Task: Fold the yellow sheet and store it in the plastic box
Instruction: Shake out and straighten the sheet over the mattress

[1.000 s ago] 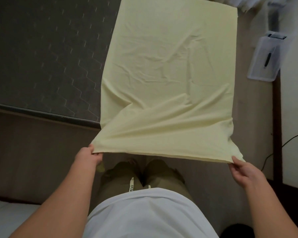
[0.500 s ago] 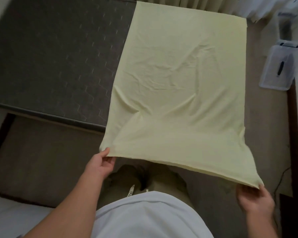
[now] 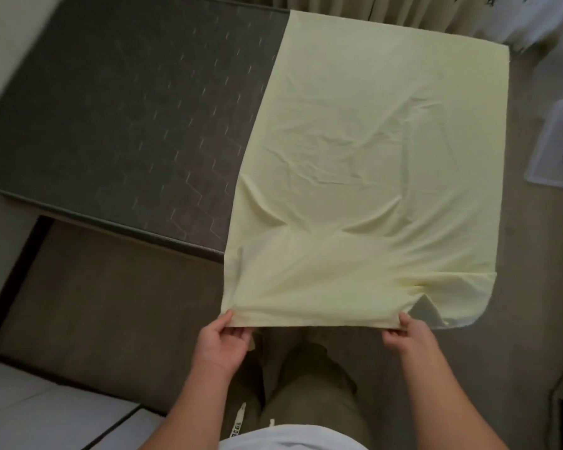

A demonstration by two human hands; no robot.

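Sheet point(image 3: 371, 157) on dark mattress point(image 3: 127, 108), left hand point(image 3: 221, 345) and right hand point(image 3: 407, 339) pinching near edge, plastic box point(image 3: 546, 157) rightward

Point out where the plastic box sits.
Head view, far right edge: the plastic box lies on the floor, right of the yellow sheet.

Shifted right hand point(image 3: 407, 339) inward along yellow sheet point(image 3: 371, 173) near edge, closer to left hand point(image 3: 223, 347), leaving right corner point(image 3: 468, 303) drooping free.
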